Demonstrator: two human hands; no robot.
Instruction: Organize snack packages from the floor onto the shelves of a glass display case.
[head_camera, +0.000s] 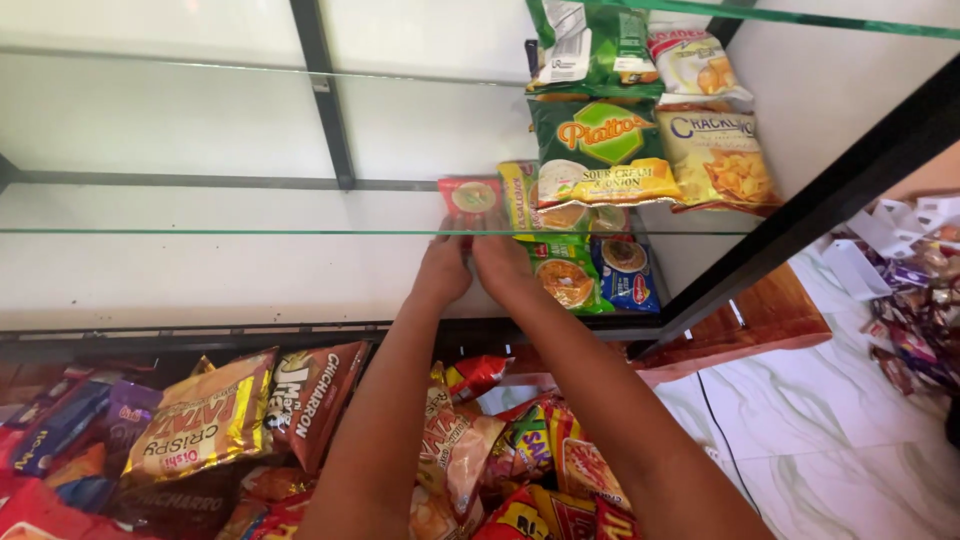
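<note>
Both hands reached under the glass shelf (200, 231): left hand (441, 270) and right hand (500, 262) together gripped a small red snack packet (472, 196) at its lower edge, on the lower shelf beside two yellow-green packets (565, 270). Likely light, crinkly, slippery, crushable; best pinched at the seams. Four bags (603, 150) above.

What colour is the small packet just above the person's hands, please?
The small packet is red, seen best in the head view.
</note>
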